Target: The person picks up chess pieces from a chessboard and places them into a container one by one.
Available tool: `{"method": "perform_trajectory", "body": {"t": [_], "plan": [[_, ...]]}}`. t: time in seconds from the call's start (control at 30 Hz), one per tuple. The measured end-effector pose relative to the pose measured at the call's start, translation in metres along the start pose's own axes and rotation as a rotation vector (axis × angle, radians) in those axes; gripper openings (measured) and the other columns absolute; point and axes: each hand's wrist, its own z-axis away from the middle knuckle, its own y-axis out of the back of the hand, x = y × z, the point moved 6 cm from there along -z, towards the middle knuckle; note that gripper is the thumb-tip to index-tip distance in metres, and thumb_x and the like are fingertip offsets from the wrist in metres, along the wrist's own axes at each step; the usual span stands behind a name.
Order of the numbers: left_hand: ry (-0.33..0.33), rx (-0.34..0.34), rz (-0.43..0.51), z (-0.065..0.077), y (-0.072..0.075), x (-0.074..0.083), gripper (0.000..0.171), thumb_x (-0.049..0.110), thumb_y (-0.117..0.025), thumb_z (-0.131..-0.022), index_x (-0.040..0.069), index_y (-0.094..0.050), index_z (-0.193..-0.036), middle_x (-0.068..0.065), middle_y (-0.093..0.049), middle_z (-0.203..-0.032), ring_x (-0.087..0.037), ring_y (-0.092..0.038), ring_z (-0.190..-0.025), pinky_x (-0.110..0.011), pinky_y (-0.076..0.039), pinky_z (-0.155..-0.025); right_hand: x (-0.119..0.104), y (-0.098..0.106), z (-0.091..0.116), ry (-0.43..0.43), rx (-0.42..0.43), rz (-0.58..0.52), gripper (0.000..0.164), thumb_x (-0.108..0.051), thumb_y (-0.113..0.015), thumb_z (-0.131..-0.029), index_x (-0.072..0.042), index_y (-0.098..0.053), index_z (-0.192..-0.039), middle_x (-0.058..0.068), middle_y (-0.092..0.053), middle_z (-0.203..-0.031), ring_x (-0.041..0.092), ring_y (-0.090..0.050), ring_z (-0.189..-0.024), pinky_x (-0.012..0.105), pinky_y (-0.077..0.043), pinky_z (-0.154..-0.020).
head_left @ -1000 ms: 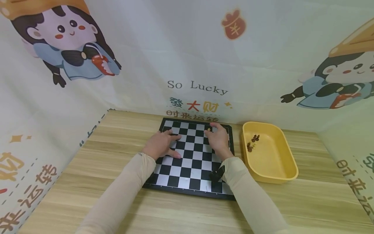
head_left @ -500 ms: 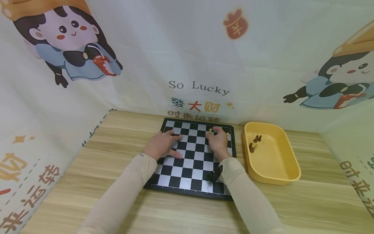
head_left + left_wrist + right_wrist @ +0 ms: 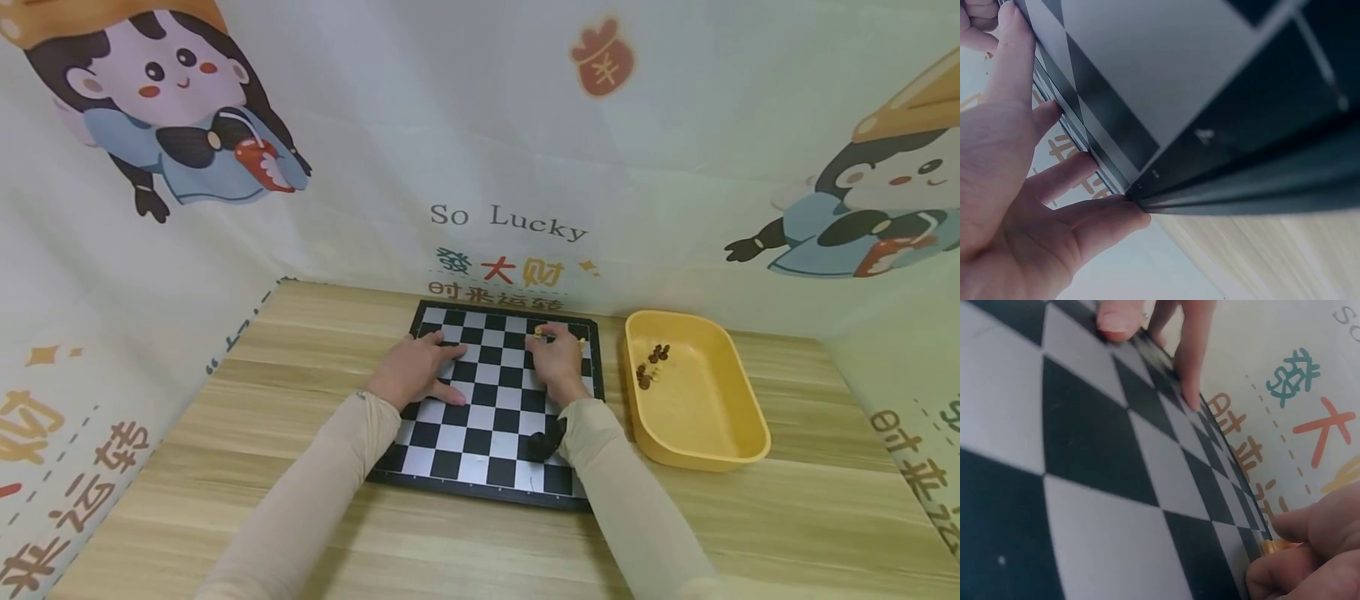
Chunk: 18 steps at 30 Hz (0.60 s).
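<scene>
A black-and-white chessboard [image 3: 480, 417] lies on the table. Near its far right corner my right hand [image 3: 557, 362] pinches a small yellow chess piece [image 3: 537, 332] between thumb and index finger. The right wrist view shows that yellow piece [image 3: 1277, 545] partly covered by the fingers, and its kind cannot be made out. Just right of this hand stands another yellow piece [image 3: 582, 342], partly hidden. My left hand [image 3: 415, 369] rests with fingers spread on the board's left side; in the left wrist view its fingers [image 3: 1113, 228] reach the board's edge.
To the right of the board stands a yellow plastic tub [image 3: 738, 417]. Several dark brown chess pieces [image 3: 645, 379] and a little yellow lie at its left side. The wooden table [image 3: 322, 333] ends at a printed cloth backdrop [image 3: 375, 167]. A dark wrist device [image 3: 546, 442] hangs under the right wrist.
My right hand has drawn back slightly toward me, its index finger coming in against the yellow piece. The second yellow piece has come into sight beside it. My left hand stays in place.
</scene>
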Motion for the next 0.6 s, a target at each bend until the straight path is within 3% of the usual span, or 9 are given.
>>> {"method": "perform_trajectory", "body": {"t": [0.1,0.2,0.6], "plan": [[0.002,0.001,0.001,0.0002,0.0007,-0.0008,0.093,0.069,-0.071,-0.076,0.021,-0.049,-0.153,-0.023,-0.046,-0.157,-0.034,-0.044,-0.148,-0.055,-0.039,-0.121,0.0004,-0.0007,0.0,0.025,0.021,0.02,0.038,-0.017,-0.066,-0.097,-0.001,-0.063,-0.132,0.018,-0.057,-0.147,0.028,-0.059,-0.116,0.036,-0.054,-0.09],[0.005,-0.002,0.005,-0.0002,0.0012,-0.0011,0.093,0.068,-0.071,-0.076,0.021,-0.049,-0.153,-0.023,-0.045,-0.158,-0.034,-0.042,-0.149,-0.055,-0.038,-0.122,0.0011,-0.0012,0.0001,0.037,0.027,0.024,0.038,-0.019,-0.065,-0.098,-0.001,-0.063,-0.132,0.018,-0.054,-0.151,0.033,-0.055,-0.133,0.047,-0.051,-0.107],[0.016,-0.022,0.018,-0.0015,-0.0017,-0.0007,0.094,0.069,-0.07,-0.076,0.022,-0.047,-0.154,-0.023,-0.041,-0.16,-0.034,-0.037,-0.152,-0.056,-0.034,-0.124,0.0021,-0.0012,0.0013,0.028,0.033,0.027,0.034,-0.02,-0.062,-0.1,-0.002,-0.064,-0.129,0.018,-0.057,-0.147,0.031,-0.056,-0.124,0.048,-0.051,-0.106]]}}
